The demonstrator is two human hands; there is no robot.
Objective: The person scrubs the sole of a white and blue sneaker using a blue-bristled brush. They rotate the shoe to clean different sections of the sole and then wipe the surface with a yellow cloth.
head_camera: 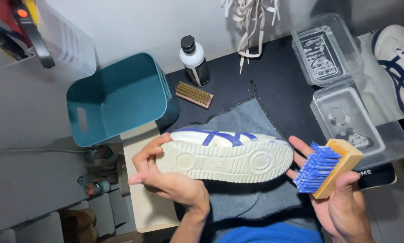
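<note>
My left hand (166,177) grips a white sneaker (224,157) with blue stripes by its heel end, tipped on its side so the cream sole faces me. My right hand (341,207) holds a wooden brush (328,166) with blue bristles, the bristles pointing left, close to the shoe's toe; two fingertips rest by the toe. The shoe hovers over a grey cloth (249,121) spread on the dark tabletop (274,76).
A teal plastic bin (116,96) stands at the left. Behind lie a small wooden brush with tan bristles (194,94), a white bottle with a black cap (194,60), hanging white laces (251,22), two clear plastic containers (346,85) and a second sneaker (400,63) at the far right.
</note>
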